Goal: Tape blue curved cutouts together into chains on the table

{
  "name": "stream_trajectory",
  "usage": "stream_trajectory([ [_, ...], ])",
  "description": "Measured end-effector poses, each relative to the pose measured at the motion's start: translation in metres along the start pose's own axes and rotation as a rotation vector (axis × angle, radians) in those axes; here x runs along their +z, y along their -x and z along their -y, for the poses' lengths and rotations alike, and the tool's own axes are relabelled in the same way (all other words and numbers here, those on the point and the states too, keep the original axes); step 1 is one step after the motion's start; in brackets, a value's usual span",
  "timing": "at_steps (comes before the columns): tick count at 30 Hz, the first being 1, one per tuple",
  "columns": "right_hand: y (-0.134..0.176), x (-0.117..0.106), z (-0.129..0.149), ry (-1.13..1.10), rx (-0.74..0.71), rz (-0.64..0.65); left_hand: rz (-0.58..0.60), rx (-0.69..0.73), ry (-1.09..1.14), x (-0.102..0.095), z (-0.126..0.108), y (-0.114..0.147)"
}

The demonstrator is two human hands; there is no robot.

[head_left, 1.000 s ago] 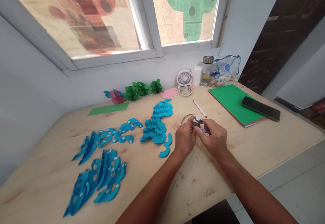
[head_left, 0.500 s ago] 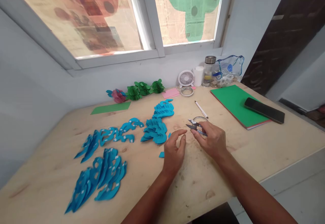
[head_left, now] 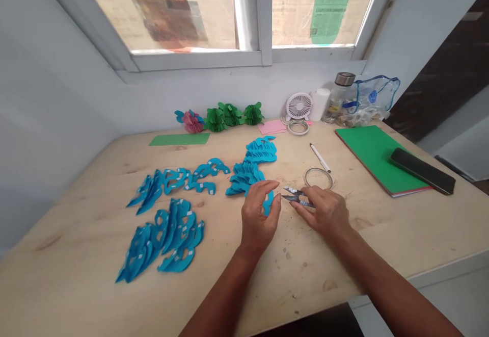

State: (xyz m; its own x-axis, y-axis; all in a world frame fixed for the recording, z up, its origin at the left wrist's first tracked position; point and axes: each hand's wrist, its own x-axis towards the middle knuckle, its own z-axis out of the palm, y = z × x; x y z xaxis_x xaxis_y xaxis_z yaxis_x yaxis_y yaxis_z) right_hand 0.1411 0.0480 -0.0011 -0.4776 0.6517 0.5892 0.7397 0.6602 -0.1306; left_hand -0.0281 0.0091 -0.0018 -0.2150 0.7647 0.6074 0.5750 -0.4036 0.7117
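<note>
My right hand (head_left: pixel 329 212) grips a pair of thread snips (head_left: pixel 296 198), blades parted and pointing left. My left hand (head_left: pixel 260 214) hovers just left of the blade tips, thumb and fingers curved apart with nothing between them. Behind its fingers a small blue paper piece (head_left: pixel 268 203) shows in part, apparently on the table. Just beyond lies a fanned stack of blue paper cutouts (head_left: pixel 244 175), and another blue stack (head_left: pixel 261 150) is farther back. More blue curved cutouts with small white squares (head_left: pixel 179 232) are spread out on the left.
A thin ring-shaped roll (head_left: pixel 319 179) and a white pen (head_left: pixel 320 157) lie beyond my right hand. Green sheets (head_left: pixel 376 156) carry a black phone (head_left: pixel 422 170). Along the wall stand paper flowers (head_left: pixel 230 115), a small fan (head_left: pixel 299 106) and a glass bottle (head_left: pixel 338 98).
The view has swung, shifting the scene right and upward. Both hands have moved left over the table; the left partly covers the small blue piece, and the ring-shaped roll is now uncovered.
</note>
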Motion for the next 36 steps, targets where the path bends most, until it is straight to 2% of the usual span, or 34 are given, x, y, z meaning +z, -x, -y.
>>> stream_trajectory([
  [10,0.0014,0.0023,0.0035,-0.012,-0.051,0.054,0.019,0.124,-0.051,0.0006,0.0025,-0.0015],
  [21,0.0014,0.0022,0.0054,-0.007,-0.051,0.074,0.05,0.101,-0.061,-0.0001,0.0012,-0.0015],
  [25,0.0019,0.003,0.0048,0.001,-0.048,0.058,0.053,-0.043,0.059,-0.0023,-0.0006,-0.0015],
  [31,0.0024,0.0032,0.0037,-0.026,-0.056,0.07,-0.034,-0.483,0.435,-0.0036,-0.0015,-0.0056],
  [33,0.0023,0.0027,0.0039,-0.035,-0.062,0.066,-0.045,-0.562,0.506,-0.0033,-0.0026,-0.007],
  [36,0.0019,0.0022,0.0044,-0.048,-0.071,0.062,-0.003,-0.639,0.542,-0.0034,-0.0056,-0.0082],
])
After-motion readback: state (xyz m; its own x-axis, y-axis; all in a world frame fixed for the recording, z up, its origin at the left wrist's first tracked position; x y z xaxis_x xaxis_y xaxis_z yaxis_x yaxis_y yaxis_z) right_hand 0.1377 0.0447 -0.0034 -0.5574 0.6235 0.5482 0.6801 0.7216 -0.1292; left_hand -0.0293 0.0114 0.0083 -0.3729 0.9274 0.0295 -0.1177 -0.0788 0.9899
